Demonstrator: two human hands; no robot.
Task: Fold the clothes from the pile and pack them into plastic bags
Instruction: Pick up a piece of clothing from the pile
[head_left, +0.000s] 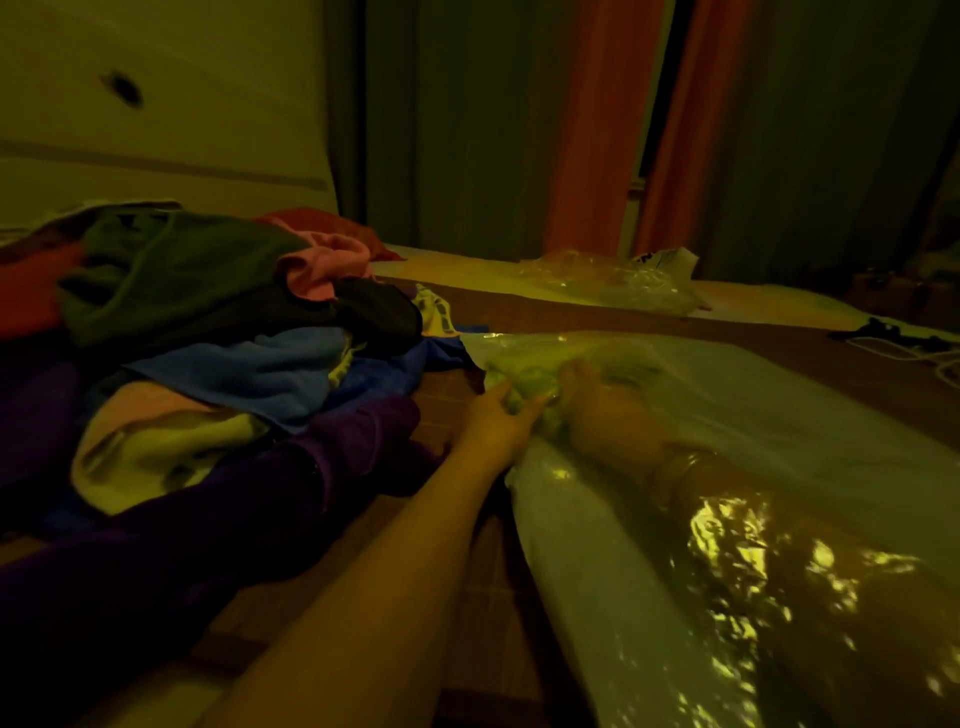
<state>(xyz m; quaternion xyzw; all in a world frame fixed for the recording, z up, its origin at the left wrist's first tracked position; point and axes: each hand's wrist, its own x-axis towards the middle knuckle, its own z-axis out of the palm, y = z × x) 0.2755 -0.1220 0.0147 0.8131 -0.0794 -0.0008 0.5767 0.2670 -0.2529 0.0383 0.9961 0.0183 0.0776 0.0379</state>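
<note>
Packing underway: large clear plastic bag (727, 415), thin, slippery, shapeless, lies on the bed at 3 o'clock. Right hand (597, 410) is inside it, fingers curled on a small pale bundle of cloth (530, 387). Left hand (493, 421) pinches bag and bundle from outside. Heap of soft, light, limp mixed-colour clothes (218, 332) waits at 9 o'clock; best taken by edges.

Two bare forearms without sleeves, left hand (498, 421) with longish nails, right hand (602, 410) bearing a wide bangle (685, 470) at the wrist, lower right of the frame
</note>
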